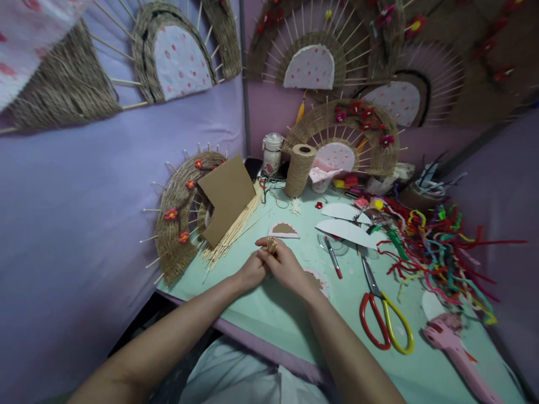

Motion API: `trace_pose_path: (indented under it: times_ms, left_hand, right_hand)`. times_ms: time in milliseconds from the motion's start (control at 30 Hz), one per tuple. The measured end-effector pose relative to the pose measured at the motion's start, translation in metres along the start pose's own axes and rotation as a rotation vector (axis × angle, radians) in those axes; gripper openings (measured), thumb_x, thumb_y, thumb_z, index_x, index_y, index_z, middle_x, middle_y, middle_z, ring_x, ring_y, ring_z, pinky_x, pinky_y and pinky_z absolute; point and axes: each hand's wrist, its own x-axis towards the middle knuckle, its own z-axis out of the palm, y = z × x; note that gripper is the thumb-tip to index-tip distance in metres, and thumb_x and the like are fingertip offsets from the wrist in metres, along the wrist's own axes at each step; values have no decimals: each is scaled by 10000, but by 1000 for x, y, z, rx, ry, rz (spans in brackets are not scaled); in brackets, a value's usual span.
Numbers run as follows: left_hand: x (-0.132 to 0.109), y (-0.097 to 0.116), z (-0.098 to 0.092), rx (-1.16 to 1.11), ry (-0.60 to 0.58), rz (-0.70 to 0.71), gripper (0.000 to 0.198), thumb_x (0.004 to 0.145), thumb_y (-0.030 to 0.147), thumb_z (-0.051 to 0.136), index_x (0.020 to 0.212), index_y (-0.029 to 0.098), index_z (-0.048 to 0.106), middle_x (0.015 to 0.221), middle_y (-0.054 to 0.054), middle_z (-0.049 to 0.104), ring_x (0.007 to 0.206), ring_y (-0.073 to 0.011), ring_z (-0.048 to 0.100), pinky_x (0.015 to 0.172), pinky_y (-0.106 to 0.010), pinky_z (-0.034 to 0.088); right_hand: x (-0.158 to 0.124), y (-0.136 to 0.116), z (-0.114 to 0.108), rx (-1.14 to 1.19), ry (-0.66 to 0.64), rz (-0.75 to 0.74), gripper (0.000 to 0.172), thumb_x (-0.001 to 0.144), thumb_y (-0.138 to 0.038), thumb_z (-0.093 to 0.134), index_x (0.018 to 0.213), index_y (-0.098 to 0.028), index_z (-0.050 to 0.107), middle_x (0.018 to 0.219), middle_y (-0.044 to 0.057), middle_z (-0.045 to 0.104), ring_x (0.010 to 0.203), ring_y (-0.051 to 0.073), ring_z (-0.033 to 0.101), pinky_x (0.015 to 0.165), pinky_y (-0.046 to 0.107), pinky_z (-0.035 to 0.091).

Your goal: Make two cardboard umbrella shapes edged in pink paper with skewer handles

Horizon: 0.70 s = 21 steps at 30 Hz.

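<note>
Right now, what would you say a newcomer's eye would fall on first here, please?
Probably the tangle of bright strands on the right of the table, beyond the pink glue gun. Next, the scissors with one red and one yellow handle, left of the glue gun. Centrally, the hands meet at a small bundle of sticks.

The sticks (272,245) look wooden and matt, the twine spool (300,174) rough (the cardboard (229,196) smooth).

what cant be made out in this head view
Head view: lower part of the tan bundle, hidden by the left hand and right hand.
Head view: part of the brown-and-pink piece, behind the right forearm.
Head view: left fan's middle, behind cardboard.
Head view: top-left fan, cut off by the picture's edge.
</note>
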Motion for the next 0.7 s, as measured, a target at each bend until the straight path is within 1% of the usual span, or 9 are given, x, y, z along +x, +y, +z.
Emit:
trace_pose_path:
  times_ms: [133, 200, 300, 367, 433, 500, 567, 700]
  left_hand:
    - [1, -1, 0, 0, -22, 17, 203, 828, 212, 486, 985, 149, 598, 954, -79, 657, 948, -231, 590, 867, -379, 483]
    - [2, -2, 1, -29, -10, 16, 202, 829, 237, 507, 996, 154, 584, 933, -67, 645, 915, -217, 585, 864, -374, 479]
    - [5, -4, 6, -109, 91, -14, 212, 833, 286, 521, 994, 153, 561, 911, -58, 621, 870, -197, 577, 832, -355, 484]
    - [7, -6, 9, -142, 140, -32, 215, 842, 300, 503, 986, 149, 557, 934, -68, 617, 899, -202, 576, 838, -356, 484]
    - [9, -8, 10, -138, 155, -35, 206, 839, 293, 507, 972, 147, 565, 965, -81, 622, 947, -215, 571, 876, -372, 472]
    - [10, -8, 9, -111, 143, -35, 176, 810, 275, 555, 930, 149, 585, 957, -87, 637, 969, -230, 567, 902, -388, 460]
    - [9, -7, 5, -89, 122, -38, 158, 776, 248, 594, 900, 151, 605, 945, -86, 655, 965, -241, 572, 905, -401, 460]
    - [8, -5, 0, -26, 70, -13, 166, 777, 206, 557, 923, 152, 615, 977, -79, 675, 982, -245, 583, 921, -410, 458]
  right_hand:
    - [0, -1, -3, -17, 9, 27, 219, 848, -264, 555, 1041, -195, 632, 1046, 69, 670, 991, 215, 608, 893, 380, 448]
    - [-1, -4, -6, -18, 18, 33, 253, 824, -263, 587, 1062, -185, 623, 1066, 75, 666, 994, 220, 606, 888, 379, 450]
    - [-1, -13, -11, 1, 28, -20, 303, 799, -248, 620, 1098, -202, 607, 1128, 59, 644, 1056, 210, 578, 927, 357, 431]
    - [0, -17, -13, 26, 28, -82, 259, 834, -247, 580, 1090, -215, 606, 1147, 48, 633, 1078, 196, 564, 940, 342, 421]
    - [1, -17, -12, 27, 18, -125, 212, 892, -250, 498, 1068, -216, 610, 1133, 49, 635, 1070, 185, 562, 933, 337, 422]
    - [2, -12, -10, 1, 8, -132, 233, 926, -239, 429, 1066, -213, 612, 1102, 59, 639, 1064, 185, 558, 929, 347, 422]
    - [3, -8, -8, -22, 5, -132, 252, 931, -227, 411, 1084, -213, 611, 1102, 70, 633, 1086, 194, 541, 942, 368, 412]
    - [1, -9, -8, -23, -7, -144, 257, 933, -230, 418, 1116, -237, 599, 1158, 61, 617, 1127, 196, 512, 972, 378, 390]
